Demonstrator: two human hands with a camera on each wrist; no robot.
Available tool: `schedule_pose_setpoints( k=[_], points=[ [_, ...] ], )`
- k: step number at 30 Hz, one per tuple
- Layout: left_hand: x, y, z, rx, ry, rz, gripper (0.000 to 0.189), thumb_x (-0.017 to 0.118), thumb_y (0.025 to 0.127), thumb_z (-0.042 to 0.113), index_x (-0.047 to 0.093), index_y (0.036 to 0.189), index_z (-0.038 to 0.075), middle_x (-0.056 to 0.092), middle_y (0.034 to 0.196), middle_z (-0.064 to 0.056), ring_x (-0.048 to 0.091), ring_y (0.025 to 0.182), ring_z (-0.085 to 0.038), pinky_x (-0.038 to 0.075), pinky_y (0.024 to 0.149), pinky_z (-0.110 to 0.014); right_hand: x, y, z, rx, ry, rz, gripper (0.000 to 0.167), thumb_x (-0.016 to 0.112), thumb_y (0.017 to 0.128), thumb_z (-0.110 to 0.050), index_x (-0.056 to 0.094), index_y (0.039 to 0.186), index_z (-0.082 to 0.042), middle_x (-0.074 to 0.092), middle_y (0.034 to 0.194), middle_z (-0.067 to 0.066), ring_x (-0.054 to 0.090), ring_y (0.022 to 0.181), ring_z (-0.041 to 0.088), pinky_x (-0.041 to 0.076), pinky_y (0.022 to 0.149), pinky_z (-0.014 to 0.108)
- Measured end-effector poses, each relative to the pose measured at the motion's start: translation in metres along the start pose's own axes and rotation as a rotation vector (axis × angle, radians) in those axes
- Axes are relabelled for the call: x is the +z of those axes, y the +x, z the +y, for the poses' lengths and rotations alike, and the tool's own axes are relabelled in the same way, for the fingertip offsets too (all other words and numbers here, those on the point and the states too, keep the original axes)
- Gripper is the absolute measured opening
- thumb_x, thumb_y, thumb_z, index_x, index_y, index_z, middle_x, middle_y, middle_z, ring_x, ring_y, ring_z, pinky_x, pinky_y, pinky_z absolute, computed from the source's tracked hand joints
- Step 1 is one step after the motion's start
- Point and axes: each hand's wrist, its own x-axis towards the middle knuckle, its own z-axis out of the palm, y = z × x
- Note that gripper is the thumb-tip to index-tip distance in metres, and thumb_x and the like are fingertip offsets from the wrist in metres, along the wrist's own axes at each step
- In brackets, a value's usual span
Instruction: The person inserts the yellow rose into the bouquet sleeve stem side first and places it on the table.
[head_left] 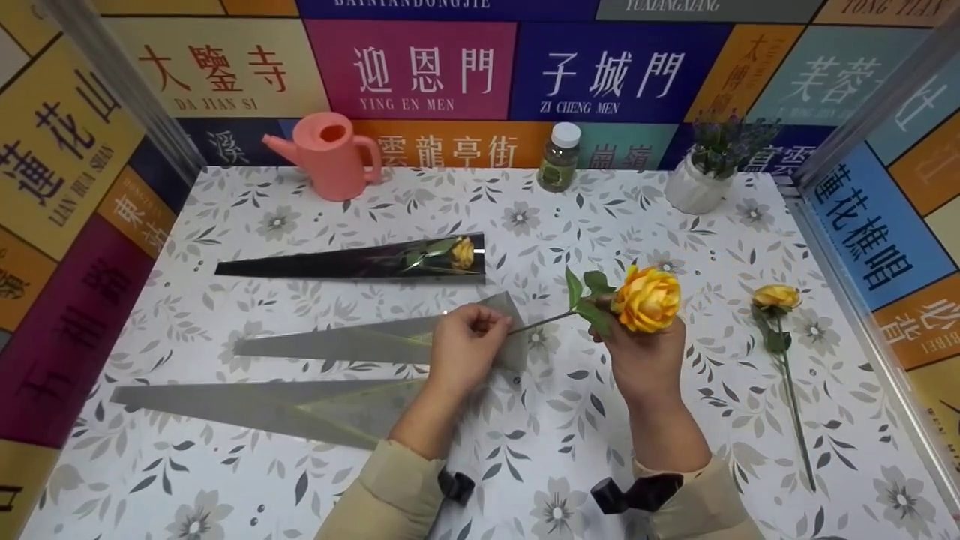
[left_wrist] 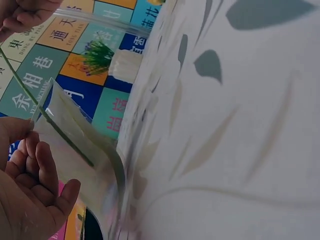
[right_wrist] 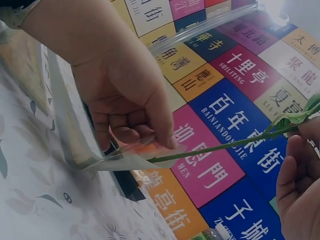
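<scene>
A yellow artificial rose (head_left: 646,298) is gripped by my right hand (head_left: 649,364) just below its bloom, the stem pointing left. My left hand (head_left: 465,349) pinches the open edge of a clear flat flower sleeve (head_left: 337,342) between thumb and fingertip. In the left wrist view the lower end of the green stem (left_wrist: 65,136) lies inside the mouth of the sleeve (left_wrist: 80,122). From the right wrist view, the stem (right_wrist: 215,148) runs from my right hand (right_wrist: 302,185) to the film edge beside my left fingers (right_wrist: 162,120). The right fingertips are partly hidden by bloom and leaves.
Behind lies a dark sleeve (head_left: 322,264) with a yellow rose inside. Another clear sleeve (head_left: 225,405) is nearer me, and a loose rose (head_left: 780,352) lies at right. Along the back stand a pink watering can (head_left: 330,161), a lidded jar (head_left: 559,157) and a potted plant (head_left: 701,180).
</scene>
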Motion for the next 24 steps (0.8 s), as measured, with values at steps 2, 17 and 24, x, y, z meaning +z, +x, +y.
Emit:
schedule_pose_setpoints(
  k=[2,17,24],
  points=[
    [0.0,-0.001,0.001,0.003,-0.016,0.0,0.01,0.08,0.092,0.01,0.075,0.085,0.004,0.067,0.076,0.002,0.059,0.071,-0.01,0.051,0.066,-0.025,-0.001,-0.001,0.002,-0.018,-0.012,-0.036,0.017,0.08,0.089,0.007,0.071,0.103,0.007,0.075,0.097,0.001,0.071,0.084,0.012,0.058,0.068,0.021],
    [-0.001,-0.004,0.01,0.045,-0.079,0.014,0.008,0.081,0.091,0.008,0.076,0.086,0.004,0.067,0.075,0.002,0.059,0.069,-0.012,0.05,0.064,-0.024,0.007,-0.011,0.011,0.004,-0.38,-0.041,0.027,0.073,0.081,0.02,0.061,0.106,0.021,0.069,0.099,-0.01,0.066,0.099,0.004,0.052,0.094,0.02],
    [-0.001,-0.005,0.012,0.074,-0.128,0.028,0.009,0.081,0.09,0.007,0.076,0.085,0.002,0.068,0.074,0.001,0.059,0.068,-0.011,0.049,0.063,-0.023,0.013,-0.012,0.014,-0.01,-0.336,0.005,0.038,0.077,0.079,0.022,0.059,0.112,0.017,0.067,0.105,0.0,0.067,0.104,0.011,0.057,0.091,0.024]
  ],
)
